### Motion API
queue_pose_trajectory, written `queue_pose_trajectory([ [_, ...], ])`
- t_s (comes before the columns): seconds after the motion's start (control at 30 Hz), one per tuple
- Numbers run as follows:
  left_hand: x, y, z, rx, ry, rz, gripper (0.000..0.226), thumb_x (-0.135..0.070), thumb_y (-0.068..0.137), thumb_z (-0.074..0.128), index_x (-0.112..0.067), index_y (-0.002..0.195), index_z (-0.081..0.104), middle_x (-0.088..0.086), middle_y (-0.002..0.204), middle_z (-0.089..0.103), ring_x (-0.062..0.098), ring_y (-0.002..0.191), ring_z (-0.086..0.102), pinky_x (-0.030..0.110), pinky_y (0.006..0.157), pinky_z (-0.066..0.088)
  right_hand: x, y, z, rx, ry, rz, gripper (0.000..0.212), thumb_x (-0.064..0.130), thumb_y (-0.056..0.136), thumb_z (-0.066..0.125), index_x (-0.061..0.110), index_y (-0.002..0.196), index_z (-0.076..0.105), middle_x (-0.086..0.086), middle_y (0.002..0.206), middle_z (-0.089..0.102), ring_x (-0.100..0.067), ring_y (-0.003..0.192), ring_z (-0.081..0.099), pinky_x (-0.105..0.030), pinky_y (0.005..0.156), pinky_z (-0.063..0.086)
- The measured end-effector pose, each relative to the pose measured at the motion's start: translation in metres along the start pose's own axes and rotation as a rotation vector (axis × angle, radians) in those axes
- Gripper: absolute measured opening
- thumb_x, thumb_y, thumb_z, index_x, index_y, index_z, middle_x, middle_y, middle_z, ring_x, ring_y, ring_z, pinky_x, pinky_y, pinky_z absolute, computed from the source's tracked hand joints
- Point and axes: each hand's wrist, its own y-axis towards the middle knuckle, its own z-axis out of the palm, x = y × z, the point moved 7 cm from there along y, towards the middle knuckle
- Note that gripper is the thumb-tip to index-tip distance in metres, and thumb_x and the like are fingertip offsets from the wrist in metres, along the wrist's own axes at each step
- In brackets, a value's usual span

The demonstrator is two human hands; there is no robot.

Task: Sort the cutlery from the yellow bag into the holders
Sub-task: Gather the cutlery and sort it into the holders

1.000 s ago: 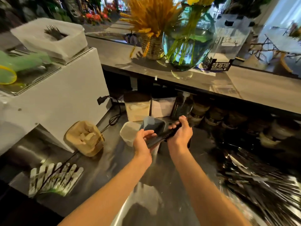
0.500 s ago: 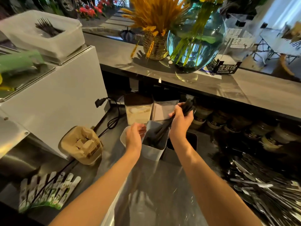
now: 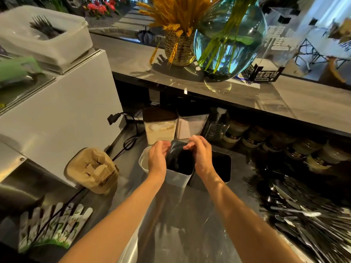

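On a stainless steel worktop point(image 3: 190, 224) behind a café bar, a person's two bare hands meet over the mouth of a pale grey holder point(image 3: 177, 178) that stands upright between a white holder point(image 3: 142, 161) on its left and a black holder point(image 3: 221, 168) on its right, the three set side by side. The left hand point(image 3: 157, 158) rests at the grey holder's near-left rim with its fingers loosely curled, while the right hand point(image 3: 202, 156) hovers over the far-right rim; whether either grip actually pinches anything cannot be told, as the fingertips blur against the dark cutlery point(image 3: 175, 154) standing inside the holder. To the right, a heap of dark and silver cutlery point(image 3: 303, 221) lies spread across the worktop, well apart from the holders. A stack of brown paper cup carriers point(image 3: 93, 169) sits to the left beside a white appliance point(image 3: 57, 114), and a glass vase point(image 3: 228, 40) of green stems stands on the raised counter point(image 3: 284, 99) behind.
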Motion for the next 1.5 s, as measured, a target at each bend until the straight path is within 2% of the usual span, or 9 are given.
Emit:
queue_pose_trajectory([
  [0.1,-0.004,-0.006,0.006,0.026,-0.013,0.026,0.03,-0.015,0.102,0.041,-0.01,0.095,0.069,0.009,0.103,0.073,0.019,0.104,0.068,0.029,0.096,0.05,0.007,-0.004,-0.009,-0.025,0.06,-0.008,0.03,0.023,0.105,0.047,0.008,0.088,0.067,-0.01,0.071,0.064,-0.023,0.077,0.066,-0.034,0.082,0.056],
  [0.23,-0.007,-0.017,0.021,0.081,-0.03,0.03,0.032,-0.022,0.103,0.041,-0.009,0.101,0.07,0.009,0.108,0.073,0.018,0.108,0.066,0.03,0.099,0.048,0.026,-0.014,-0.023,-0.052,0.2,-0.036,0.034,0.026,0.106,0.043,0.008,0.094,0.069,-0.013,0.086,0.069,-0.028,0.094,0.068,-0.036,0.092,0.054],
  [0.53,-0.013,-0.087,0.112,0.322,-0.093,0.009,0.036,-0.026,0.105,0.037,-0.014,0.1,0.071,0.002,0.1,0.075,0.017,0.098,0.068,0.035,0.092,0.051,0.073,-0.056,-0.1,-0.199,0.413,-0.087,0.035,0.025,0.107,0.04,0.006,0.096,0.067,-0.004,0.075,0.072,-0.026,0.089,0.069,-0.04,0.093,0.053],
  [0.73,0.024,-0.149,0.204,0.478,-0.04,-0.07,0.039,-0.03,0.107,0.032,-0.018,0.099,0.068,-0.001,0.102,0.072,0.013,0.102,0.067,0.035,0.097,0.048,0.079,-0.085,-0.211,-0.355,0.388,-0.11,0.034,0.024,0.106,0.041,0.007,0.098,0.069,-0.008,0.084,0.074,-0.027,0.094,0.071,-0.037,0.093,0.054],
  [1.0,0.131,-0.238,0.334,0.698,0.166,-0.239,0.041,-0.033,0.107,0.029,-0.02,0.102,0.068,0.001,0.112,0.068,0.011,0.108,0.061,0.026,0.09,0.043,0.046,-0.127,-0.404,-0.594,0.345,-0.028,0.027,0.033,0.103,0.048,0.013,0.102,0.068,-0.007,0.1,0.073,-0.021,0.1,0.067,-0.037,0.098,0.05],
  [1.17,0.197,-0.268,0.359,0.553,0.191,-0.485,0.053,-0.046,0.106,0.027,-0.012,0.103,0.067,0.01,0.11,0.07,0.024,0.104,0.064,0.04,0.095,0.048,-0.002,-0.139,-0.498,-0.597,0.291,0.163,0.037,0.037,0.107,0.037,0.017,0.131,0.057,-0.003,0.135,0.06,-0.014,0.128,0.053,-0.034,0.116,0.034],
  [1.27,0.234,-0.285,0.351,0.406,0.198,-0.654,0.054,-0.044,0.107,0.029,-0.002,0.118,0.061,0.019,0.122,0.064,0.032,0.105,0.063,0.044,0.092,0.049,-0.022,-0.134,-0.532,-0.594,0.18,0.236,0.033,0.037,0.107,0.038,0.024,0.125,0.062,0.004,0.133,0.06,-0.007,0.123,0.053,-0.024,0.104,0.036],
  [1.37,0.263,-0.3,0.336,0.222,0.21,-0.727,0.051,-0.04,0.106,0.034,-0.006,0.143,0.044,0.015,0.132,0.056,0.031,0.112,0.059,0.043,0.09,0.048,-0.039,-0.118,-0.557,-0.528,-0.051,0.298,0.044,0.036,0.107,0.041,0.014,0.143,0.054,-0.001,0.147,0.052,-0.015,0.139,0.044,-0.03,0.115,0.031],
  [1.5,0.286,-0.322,0.326,0.065,0.154,-0.828,0.056,-0.046,0.104,0.038,-0.015,0.151,0.034,0.011,0.143,0.044,0.03,0.124,0.05,0.047,0.094,0.044,-0.054,-0.108,-0.566,-0.364,-0.404,0.335,0.047,0.036,0.106,0.042,0.008,0.144,0.051,-0.009,0.151,0.048,-0.025,0.142,0.039,-0.036,0.119,0.026],
])
